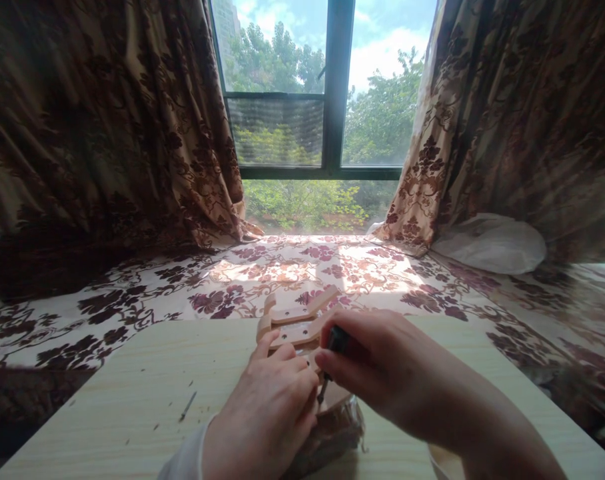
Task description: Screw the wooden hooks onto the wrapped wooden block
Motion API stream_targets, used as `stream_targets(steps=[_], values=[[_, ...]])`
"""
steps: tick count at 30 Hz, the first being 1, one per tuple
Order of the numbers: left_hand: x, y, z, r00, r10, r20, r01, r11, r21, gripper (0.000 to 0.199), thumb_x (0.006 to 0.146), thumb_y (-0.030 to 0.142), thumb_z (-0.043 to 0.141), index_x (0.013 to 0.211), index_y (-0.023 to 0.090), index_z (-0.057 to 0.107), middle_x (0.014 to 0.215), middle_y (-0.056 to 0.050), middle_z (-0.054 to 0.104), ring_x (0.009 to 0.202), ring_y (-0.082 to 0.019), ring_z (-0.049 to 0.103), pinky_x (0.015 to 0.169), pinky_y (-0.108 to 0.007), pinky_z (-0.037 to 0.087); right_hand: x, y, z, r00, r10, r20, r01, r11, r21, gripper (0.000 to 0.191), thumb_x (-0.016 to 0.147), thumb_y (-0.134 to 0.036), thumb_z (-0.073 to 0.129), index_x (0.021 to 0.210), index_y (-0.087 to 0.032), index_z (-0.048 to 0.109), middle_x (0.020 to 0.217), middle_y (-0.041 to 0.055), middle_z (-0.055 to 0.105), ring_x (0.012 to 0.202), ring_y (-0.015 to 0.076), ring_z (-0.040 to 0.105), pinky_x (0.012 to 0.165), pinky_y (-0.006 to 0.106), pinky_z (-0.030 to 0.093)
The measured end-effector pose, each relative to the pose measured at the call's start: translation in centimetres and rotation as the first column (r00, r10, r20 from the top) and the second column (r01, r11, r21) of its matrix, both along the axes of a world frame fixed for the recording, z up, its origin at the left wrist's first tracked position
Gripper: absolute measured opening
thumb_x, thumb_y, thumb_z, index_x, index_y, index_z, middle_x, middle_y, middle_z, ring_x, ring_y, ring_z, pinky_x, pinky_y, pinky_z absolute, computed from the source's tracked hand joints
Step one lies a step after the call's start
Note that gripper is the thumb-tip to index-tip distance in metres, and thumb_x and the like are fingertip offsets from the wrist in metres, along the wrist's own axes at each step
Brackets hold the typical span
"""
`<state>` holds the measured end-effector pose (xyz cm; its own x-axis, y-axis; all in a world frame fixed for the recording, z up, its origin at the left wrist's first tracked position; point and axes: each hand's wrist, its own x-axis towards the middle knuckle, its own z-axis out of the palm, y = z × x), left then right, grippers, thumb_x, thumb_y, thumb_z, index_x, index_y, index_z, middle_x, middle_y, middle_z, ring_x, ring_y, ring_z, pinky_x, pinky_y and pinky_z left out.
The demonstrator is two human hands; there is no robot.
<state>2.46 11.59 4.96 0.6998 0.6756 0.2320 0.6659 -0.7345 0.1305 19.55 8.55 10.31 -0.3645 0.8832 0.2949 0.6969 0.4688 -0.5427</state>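
A pale wooden piece (296,335) with raised, angled ends and small dark holes or screws lies near the middle of the board. My left hand (275,407) rests over its near left part, fingers bent and pressing on it. My right hand (372,353) is closed round the black handle of a screwdriver (337,339), whose shaft points down to the wood just right of my left fingers. Beneath the near end of the wood is a brown bundle in clear plastic (340,430), partly hidden by my left hand.
The pale wooden board (132,373) carries a thin dark rod (187,405) and several dark bits at left. Beyond it spreads a floral cloth (262,267). A white translucent bag (492,243) lies at back right, beside the curtain (417,187). A window (332,100) stands behind.
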Motion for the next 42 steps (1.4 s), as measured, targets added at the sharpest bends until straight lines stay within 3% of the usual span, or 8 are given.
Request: stream_targets(steps=[14, 20, 29, 32, 36, 39, 41, 42], values=[[0.5, -0.4, 0.6, 0.995, 0.064, 0.077, -0.059, 0.996, -0.073, 0.005, 0.076, 0.027, 0.061, 0.079, 0.023, 0.061, 0.086, 0.001, 0.063, 0.095, -0.021, 0.054, 0.104, -0.048, 0.021, 0.1, 0.3, -0.3, 1.0, -0.03, -0.002, 0.03, 0.999, 0.023, 0.018, 0.081, -0.019, 0.051, 0.066, -0.02, 0.042, 0.061, -0.0045, 0.049, 0.057, 0.0096, 0.04, 0.052, 0.025, 0.027], [0.6, -0.1, -0.5, 0.994, 0.026, 0.106, -0.03, 0.999, 0.039, 0.005, 0.077, 0.024, 0.059, 0.08, 0.025, 0.063, 0.082, 0.001, 0.065, 0.089, -0.021, 0.056, 0.1, -0.044, 0.029, -0.2, 0.7, -0.4, 1.0, -0.015, -0.009, 0.015, 1.0, -0.01, 0.018, 0.082, -0.019, 0.048, 0.065, -0.019, 0.043, 0.063, -0.0034, 0.051, 0.059, 0.0098, 0.043, 0.054, 0.025, 0.028], [-0.1, 2.0, -3.2, 0.998, -0.059, -0.002, 0.059, 0.985, 0.16, 0.007, 0.077, 0.033, 0.062, 0.081, 0.027, 0.063, 0.081, 0.005, 0.069, 0.081, -0.019, 0.061, 0.09, -0.039, 0.035, -0.6, 1.7, -1.4, 0.999, -0.016, 0.048, 0.016, 1.0, 0.004, 0.008, 0.082, -0.018, 0.042, 0.074, -0.019, 0.043, 0.07, 0.0005, 0.057, 0.062, 0.0123, 0.047, 0.056, 0.025, 0.033], [-0.4, 2.8, -4.4, 0.996, -0.066, -0.055, 0.076, 0.975, 0.211, 0.007, 0.078, 0.034, 0.06, 0.076, 0.028, 0.062, 0.078, 0.007, 0.069, 0.079, -0.018, 0.061, 0.087, -0.04, 0.035, -0.7, 2.0, -1.6, 0.998, 0.0, 0.068, 0.0, 1.0, -0.004, 0.006, 0.08, -0.019, 0.042, 0.075, -0.02, 0.042, 0.071, 0.002, 0.058, 0.063, 0.0134, 0.048, 0.055, 0.025, 0.033], [-0.5, 3.4, -5.8, 0.998, -0.07, 0.004, 0.066, 0.955, 0.288, 0.015, 0.08, 0.028, 0.058, 0.066, 0.026, 0.058, 0.072, 0.008, 0.067, 0.077, -0.015, 0.059, 0.092, -0.04, 0.03, -1.0, 2.5, -1.7, 0.995, -0.067, 0.074, 0.066, 0.998, 0.006, 0.009, 0.08, -0.021, 0.043, 0.071, -0.02, 0.041, 0.069, 0.0026, 0.059, 0.061, 0.014, 0.049, 0.055, 0.026, 0.032], [-0.2, 3.5, -5.8, 0.998, -0.065, 0.016, 0.057, 0.955, 0.291, 0.018, 0.077, 0.029, 0.06, 0.06, 0.024, 0.057, 0.062, 0.007, 0.064, 0.07, -0.015, 0.058, 0.09, -0.04, 0.033, -1.2, 2.6, -1.6, 0.989, -0.135, 0.054, 0.135, 0.991, 0.011, 0.011, 0.081, -0.023, 0.044, 0.071, -0.02, 0.042, 0.067, 0.002, 0.059, 0.06, 0.0136, 0.049, 0.054, 0.025, 0.032], [0.2, 3.2, -5.2, 0.998, -0.067, -0.007, 0.067, 0.966, 0.248, 0.015, 0.073, 0.034, 0.065, 0.062, 0.025, 0.06, 0.062, 0.007, 0.065, 0.067, -0.016, 0.059, 0.084, -0.039, 0.037, -1.2, 2.3, -1.5, 0.995, -0.084, 0.049, 0.084, 0.996, -0.009, 0.007, 0.08, -0.021, 0.046, 0.074, -0.019, 0.046, 0.067, 0.0003, 0.058, 0.06, 0.0125, 0.048, 0.054, 0.024, 0.032], [0.3, 3.0, -4.8, 0.998, -0.059, -0.02, 0.062, 0.976, 0.209, 0.01, 0.072, 0.036, 0.066, 0.069, 0.026, 0.062, 0.072, 0.006, 0.068, 0.073, -0.017, 0.06, 0.083, -0.039, 0.038, -1.1, 2.1, -1.4, 0.998, -0.032, 0.046, 0.033, 0.999, -0.021, 0.003, 0.079, -0.02, 0.047, 0.076, -0.02, 0.048, 0.067, -0.0004, 0.057, 0.06, 0.0119, 0.047, 0.054, 0.024, 0.032]])
